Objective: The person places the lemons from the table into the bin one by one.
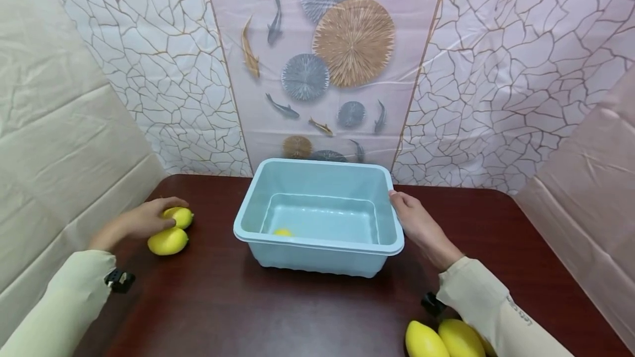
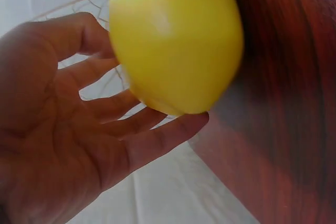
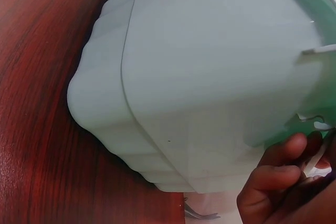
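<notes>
My left hand (image 1: 149, 218) is around the farther of two yellow lemons (image 1: 181, 217) at the table's left side, thumb on the near side and fingers over the far side. The nearer lemon (image 1: 168, 242) lies right beside it. A large lemon (image 2: 176, 40) fills the upper middle of the left wrist view and hides the fingertips, except the little finger. At the right end of a light blue plastic basin (image 1: 322, 245), my right hand (image 1: 420, 225) grips the rim. Inside the basin, a bit of a yellow lemon (image 1: 283, 232) shows above the near wall.
Several more lemons (image 1: 458, 338) lie at the front right, partly under the right sleeve (image 1: 491, 296). The dark red wooden table (image 1: 297, 313) reaches back to a patterned cloth (image 1: 322, 98), with pale cloth walls on both sides.
</notes>
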Motion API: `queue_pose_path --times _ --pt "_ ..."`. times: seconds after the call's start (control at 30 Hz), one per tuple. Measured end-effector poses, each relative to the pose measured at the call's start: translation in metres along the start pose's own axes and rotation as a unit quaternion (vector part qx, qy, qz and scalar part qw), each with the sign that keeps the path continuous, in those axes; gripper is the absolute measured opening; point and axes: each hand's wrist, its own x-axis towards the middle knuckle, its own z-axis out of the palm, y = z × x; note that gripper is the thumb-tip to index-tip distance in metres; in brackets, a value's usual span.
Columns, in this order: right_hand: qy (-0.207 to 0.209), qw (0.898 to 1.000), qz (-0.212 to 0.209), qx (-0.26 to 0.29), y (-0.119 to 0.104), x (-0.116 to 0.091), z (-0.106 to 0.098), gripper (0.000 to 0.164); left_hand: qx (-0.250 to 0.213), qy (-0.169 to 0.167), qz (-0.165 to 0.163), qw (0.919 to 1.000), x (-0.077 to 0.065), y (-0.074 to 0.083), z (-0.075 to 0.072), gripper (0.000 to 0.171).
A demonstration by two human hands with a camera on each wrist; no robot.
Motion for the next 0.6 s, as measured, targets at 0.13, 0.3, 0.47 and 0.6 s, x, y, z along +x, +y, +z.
queue_pose_path --times 0.13,0.3,0.47,0.6 --pt "0.001 1.000 -0.008 -0.002 -0.002 0.001 0.002 0.071 -0.009 0.001 -0.019 0.9998 -0.002 -0.010 0.002 0.049" --pt "0.001 1.000 -0.006 -0.003 -0.002 -0.001 0.002 0.070 -0.026 0.006 -0.035 0.9990 0.001 -0.017 0.005 0.053" --pt "-0.004 1.000 0.001 0.001 -0.002 -0.002 0.000 0.071 -0.032 0.020 -0.048 0.9981 0.006 -0.018 0.009 0.055" --pt "-0.005 1.000 0.004 0.000 0.000 -0.001 -0.001 0.072 -0.033 0.030 -0.060 0.9972 0.011 -0.015 0.011 0.056"
